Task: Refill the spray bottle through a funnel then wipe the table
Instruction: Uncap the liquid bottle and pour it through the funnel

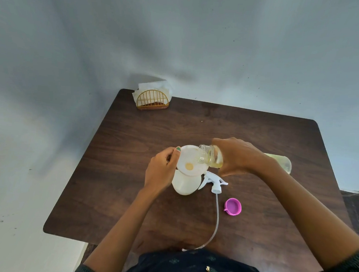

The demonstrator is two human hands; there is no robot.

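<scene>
A white spray bottle [185, 184] stands on the dark wooden table [130, 153] with a pale funnel [190, 160] seated in its neck. My left hand [161, 168] pinches the funnel's left rim. My right hand [240, 157] grips a clear refill bottle [212, 156] of yellowish liquid, tipped on its side with its open mouth over the funnel. A little yellow liquid sits in the funnel's throat. The white trigger sprayer head [212, 181] with its long dip tube lies on the table just right of the spray bottle.
A pink cap [233, 206] lies upside down to the right of the sprayer head. A gold wire holder with white napkins [152, 98] stands at the table's far left corner. A grey wall rises behind the table.
</scene>
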